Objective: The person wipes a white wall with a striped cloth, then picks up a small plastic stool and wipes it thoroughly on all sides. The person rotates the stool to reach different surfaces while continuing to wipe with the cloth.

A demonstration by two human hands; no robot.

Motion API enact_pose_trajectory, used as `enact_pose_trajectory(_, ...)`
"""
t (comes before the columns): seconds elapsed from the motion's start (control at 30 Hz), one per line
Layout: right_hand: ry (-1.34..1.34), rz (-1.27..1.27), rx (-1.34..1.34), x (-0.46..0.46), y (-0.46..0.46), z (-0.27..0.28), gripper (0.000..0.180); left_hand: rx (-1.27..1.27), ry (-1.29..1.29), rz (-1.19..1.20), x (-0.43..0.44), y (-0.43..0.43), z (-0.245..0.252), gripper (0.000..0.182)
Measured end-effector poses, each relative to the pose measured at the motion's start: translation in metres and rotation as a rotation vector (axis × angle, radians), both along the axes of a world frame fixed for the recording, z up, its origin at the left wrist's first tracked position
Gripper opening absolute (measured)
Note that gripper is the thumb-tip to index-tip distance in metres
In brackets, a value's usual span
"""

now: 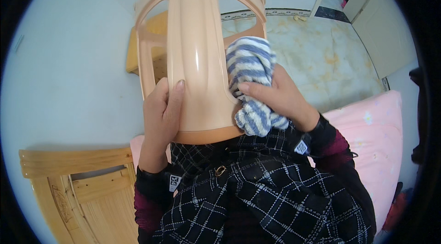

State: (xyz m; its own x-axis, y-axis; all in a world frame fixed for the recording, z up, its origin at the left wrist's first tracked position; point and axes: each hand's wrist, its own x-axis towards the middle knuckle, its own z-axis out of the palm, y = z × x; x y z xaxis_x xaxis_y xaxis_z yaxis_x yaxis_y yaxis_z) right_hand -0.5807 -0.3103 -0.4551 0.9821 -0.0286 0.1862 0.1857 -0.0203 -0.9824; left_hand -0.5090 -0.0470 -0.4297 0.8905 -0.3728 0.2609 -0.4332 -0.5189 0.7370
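Observation:
In front of my torso is a glossy beige plastic piece of furniture (194,58), probably a chair or stool, with large openings on both sides of a broad central panel. My left hand (161,116) grips the panel's left edge near the bottom, its thumb on the face and its fingers mostly hidden behind. A bunched blue-and-white striped cloth (250,61) is in my right hand (287,97), thumb on top. The cloth lies against the right side of the panel, over part of the opening there. A darker orange-tan band (206,136) runs along the panel's lower edge.
Behind the plastic piece, a wooden item (132,51) stands by the pale wall (79,54). A wooden headboard (100,189) is at lower left, pink floral bedding (365,123) at right. Marble-patterned floor (320,47) stretches toward a doorway and a white door (386,30).

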Motion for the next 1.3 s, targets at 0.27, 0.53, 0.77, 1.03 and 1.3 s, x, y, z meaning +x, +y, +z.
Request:
enact_pose_trajectory(0.27,-0.6,-0.043,-0.497,-0.02,0.026,-0.002,0.058,-0.075,-0.031,-0.012,0.015,0.003,-0.011,0.045)
enact_pose_trajectory(0.53,-0.914,0.103,-0.9,0.022,0.051,0.043,0.027,-0.097,0.095,0.007,0.013,0.006,-0.015,0.045)
enact_pose_trajectory(0.77,-0.791,-0.46,-1.061,0.173,0.02,0.088,0.033,-0.002,-0.064,-0.033,0.009,0.009,-0.017,0.041)
enact_pose_trajectory(1.03,-0.643,-0.583,-1.014,0.176,0.037,0.075,0.043,-0.035,-0.038,-0.014,0.007,0.012,-0.017,0.038)
enact_pose_trajectory(1.3,-1.019,-0.116,-1.094,0.032,0.088,0.041,0.05,0.037,-0.273,-0.164,0.016,0.037,-0.051,0.035)
